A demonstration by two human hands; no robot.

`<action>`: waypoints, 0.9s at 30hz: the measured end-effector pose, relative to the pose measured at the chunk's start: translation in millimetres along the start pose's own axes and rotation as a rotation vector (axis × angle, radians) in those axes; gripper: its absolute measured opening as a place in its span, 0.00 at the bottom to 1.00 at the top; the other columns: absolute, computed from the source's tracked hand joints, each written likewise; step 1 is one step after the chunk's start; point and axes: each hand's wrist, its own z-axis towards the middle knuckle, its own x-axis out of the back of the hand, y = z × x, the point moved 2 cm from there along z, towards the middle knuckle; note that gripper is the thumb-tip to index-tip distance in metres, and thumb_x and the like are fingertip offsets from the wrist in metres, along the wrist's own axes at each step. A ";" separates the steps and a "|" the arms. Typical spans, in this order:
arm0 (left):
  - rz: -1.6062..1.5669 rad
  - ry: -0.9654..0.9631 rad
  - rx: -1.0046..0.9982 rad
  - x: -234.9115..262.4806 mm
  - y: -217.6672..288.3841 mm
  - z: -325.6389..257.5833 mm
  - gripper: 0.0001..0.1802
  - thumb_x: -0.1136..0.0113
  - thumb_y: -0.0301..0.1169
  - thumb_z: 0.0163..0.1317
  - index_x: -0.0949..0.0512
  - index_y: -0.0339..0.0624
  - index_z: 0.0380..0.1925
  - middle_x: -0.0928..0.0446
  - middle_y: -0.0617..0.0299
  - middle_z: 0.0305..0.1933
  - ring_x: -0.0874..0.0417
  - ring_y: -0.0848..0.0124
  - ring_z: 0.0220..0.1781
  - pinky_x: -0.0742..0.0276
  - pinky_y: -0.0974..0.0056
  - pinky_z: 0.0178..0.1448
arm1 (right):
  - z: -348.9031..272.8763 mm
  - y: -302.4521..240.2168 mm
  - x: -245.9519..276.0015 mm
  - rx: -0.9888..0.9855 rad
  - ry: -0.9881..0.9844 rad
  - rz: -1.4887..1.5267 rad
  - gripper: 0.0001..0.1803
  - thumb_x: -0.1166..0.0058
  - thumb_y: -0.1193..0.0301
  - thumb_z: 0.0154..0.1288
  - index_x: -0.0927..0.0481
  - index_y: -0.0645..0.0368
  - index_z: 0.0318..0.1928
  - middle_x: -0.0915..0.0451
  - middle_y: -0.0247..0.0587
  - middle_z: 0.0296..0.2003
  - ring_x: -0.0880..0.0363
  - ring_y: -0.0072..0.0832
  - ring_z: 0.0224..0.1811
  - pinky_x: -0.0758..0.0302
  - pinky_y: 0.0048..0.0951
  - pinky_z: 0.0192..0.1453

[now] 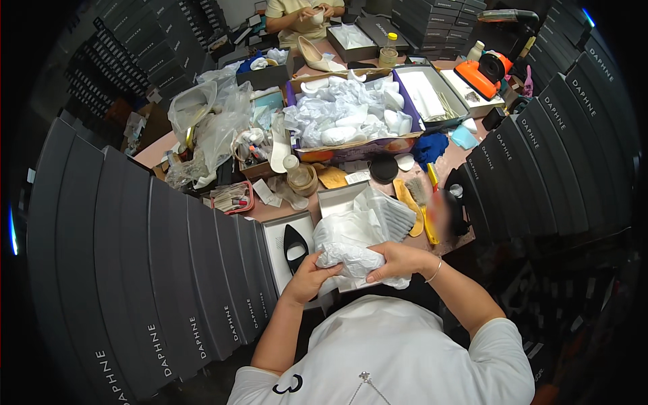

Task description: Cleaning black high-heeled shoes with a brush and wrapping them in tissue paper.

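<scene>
Both my hands grip a crumpled bundle of white tissue paper (351,259) in front of my chest. My left hand (307,278) is closed on its left end, thumb on top. My right hand (399,262), with a bracelet at the wrist, pinches the right end. Whether anything is wrapped inside the bundle cannot be seen. Below and behind it is an open shoe box (335,197) with a pale inside, more tissue spilling over it. Just left of my left hand, a black pointed shoe (294,246) lies in a white-lined box part (275,239).
Tall stacks of dark grey shoe boxes (162,263) flank me left and right (540,162). Ahead on the table stands a carton (358,145) heaped with white paper wads. Brushes (430,216), a glass bottle (295,174) and an orange device (482,74) lie around. Another person (297,20) sits opposite.
</scene>
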 end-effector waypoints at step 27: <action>-0.293 0.146 -0.299 -55.9 -28.8 -28.0 0.38 0.46 0.28 0.63 0.50 0.26 0.70 0.43 0.46 0.72 0.41 0.58 0.74 0.45 0.61 0.75 | 10.0 -17.9 -41.5 0.310 0.488 0.148 0.15 0.34 0.69 0.59 0.23 0.61 0.42 0.20 0.42 0.48 0.23 0.27 0.52 0.31 0.31 0.59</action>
